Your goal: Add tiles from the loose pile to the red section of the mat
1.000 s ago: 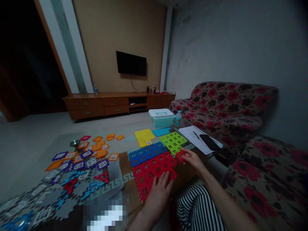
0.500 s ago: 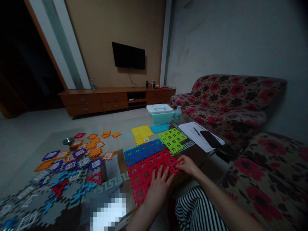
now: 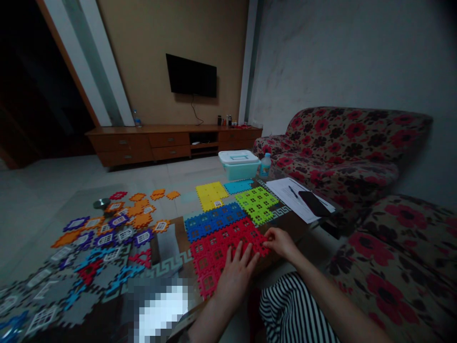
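Observation:
A panel of joined red interlocking plastic tiles [image 3: 210, 252] with window cut-outs lies on the low glass table. Across its lower right part rests my left hand [image 3: 237, 269], open, with fingers spread flat on the red surface. My right hand [image 3: 280, 243] pinches the panel's right edge between thumb and fingers; the fingertips partly hide that edge. Touching the red panel on its far side is a blue tile panel [image 3: 214, 223]. Beyond are a lime green tile panel [image 3: 255, 202], yellow tiles [image 3: 209, 193] and light blue tiles [image 3: 238, 186].
Loose grey tiles [image 3: 82, 307], orange tiles [image 3: 139, 208] and purple-framed window tiles [image 3: 143, 238] spread over the table's left side. A lidded turquoise box [image 3: 239, 166] and a bottle [image 3: 264, 166] stand at the far edge. Papers [image 3: 282, 188] and a phone [image 3: 314, 204] lie right, near a flowered sofa [image 3: 342, 143].
The camera view has tilted slightly. Both hands stay in nearly the same places on the red tile panel, the left flat and the right pinching its edge.

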